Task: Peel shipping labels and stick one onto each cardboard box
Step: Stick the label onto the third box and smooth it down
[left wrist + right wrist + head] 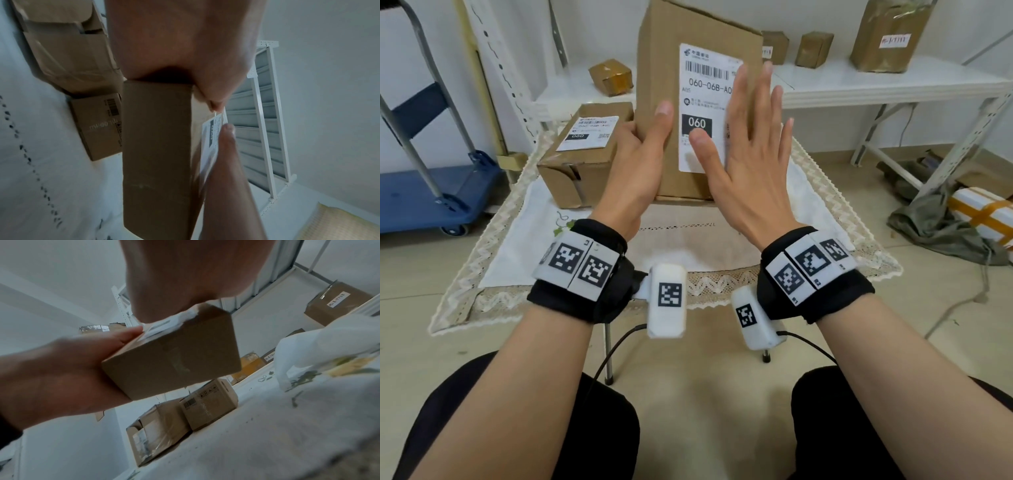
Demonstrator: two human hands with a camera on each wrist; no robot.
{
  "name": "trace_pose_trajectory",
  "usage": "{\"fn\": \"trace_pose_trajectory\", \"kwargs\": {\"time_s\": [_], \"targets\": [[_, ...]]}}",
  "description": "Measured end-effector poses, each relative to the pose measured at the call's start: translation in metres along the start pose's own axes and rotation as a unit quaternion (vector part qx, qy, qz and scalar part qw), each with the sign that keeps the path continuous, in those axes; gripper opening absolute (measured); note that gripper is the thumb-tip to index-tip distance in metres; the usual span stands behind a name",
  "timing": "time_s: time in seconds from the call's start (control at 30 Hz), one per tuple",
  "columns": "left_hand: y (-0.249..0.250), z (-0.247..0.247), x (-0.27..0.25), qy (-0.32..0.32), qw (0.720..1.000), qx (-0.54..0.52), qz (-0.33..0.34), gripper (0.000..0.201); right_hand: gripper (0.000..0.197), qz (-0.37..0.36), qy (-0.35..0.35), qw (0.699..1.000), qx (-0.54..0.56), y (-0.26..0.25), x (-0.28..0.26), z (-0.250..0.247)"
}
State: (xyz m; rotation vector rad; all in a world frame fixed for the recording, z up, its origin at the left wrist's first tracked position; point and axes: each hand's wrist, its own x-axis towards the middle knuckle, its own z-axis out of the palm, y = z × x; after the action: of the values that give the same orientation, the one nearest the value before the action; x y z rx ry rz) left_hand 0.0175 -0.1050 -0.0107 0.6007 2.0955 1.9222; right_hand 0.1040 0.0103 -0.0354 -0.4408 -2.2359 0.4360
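Observation:
A tall cardboard box (657, 51) stands upright on the cloth-covered table (688, 240). My left hand (643, 147) grips its left edge, thumb on the front face and fingers hidden behind. A white shipping label (702, 89) lies on that front face. My right hand (746, 137) presses flat on the label's right part with straight, spread fingers. The left wrist view shows the box (156, 146) edge-on with the label (211, 134) under the right thumb. In the right wrist view my left hand (61, 373) holds the box (174, 356). A second box (585, 164) at the left carries a label (590, 132) on top.
Behind the table, a white shelf (893, 78) holds several small boxes, one with a label. A blue trolley (431, 192) stands at the left. On the floor at the right lies a white parcel with orange tape (983, 212). A small printed box (98, 126) sits behind the second box.

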Motion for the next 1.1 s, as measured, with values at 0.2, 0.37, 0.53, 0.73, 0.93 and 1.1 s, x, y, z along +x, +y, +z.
{"fn": "trace_pose_trajectory", "kwargs": {"time_s": [0.2, 0.37, 0.53, 0.73, 0.93, 1.1], "targets": [[0.001, 0.001, 0.0, 0.003, 1.0, -0.009, 0.005, 0.071, 0.081, 0.003, 0.004, 1.0, -0.016, 0.005, -0.002, 0.006], [0.006, -0.004, -0.003, 0.002, 0.999, 0.026, 0.035, 0.06, 0.08, 0.039, 0.034, 0.998, 0.021, 0.009, 0.005, 0.001], [0.003, 0.004, -0.01, -0.037, 0.994, 0.066, 0.078, 0.051, 0.079, 0.005, 0.071, 0.997, 0.004, -0.002, 0.007, -0.001], [0.009, 0.007, -0.019, -0.086, 0.981, 0.129, 0.118, 0.045, 0.075, 0.03, 0.148, 0.988, 0.016, 0.002, 0.014, -0.009], [0.008, 0.005, -0.021, -0.107, 0.974, 0.157, 0.124, 0.051, 0.073, 0.082, 0.184, 0.979, 0.021, 0.02, 0.025, -0.018], [0.006, 0.004, -0.016, -0.09, 0.978, 0.153, 0.113, 0.05, 0.072, 0.066, 0.176, 0.982, 0.024, 0.014, 0.023, -0.018]]}}
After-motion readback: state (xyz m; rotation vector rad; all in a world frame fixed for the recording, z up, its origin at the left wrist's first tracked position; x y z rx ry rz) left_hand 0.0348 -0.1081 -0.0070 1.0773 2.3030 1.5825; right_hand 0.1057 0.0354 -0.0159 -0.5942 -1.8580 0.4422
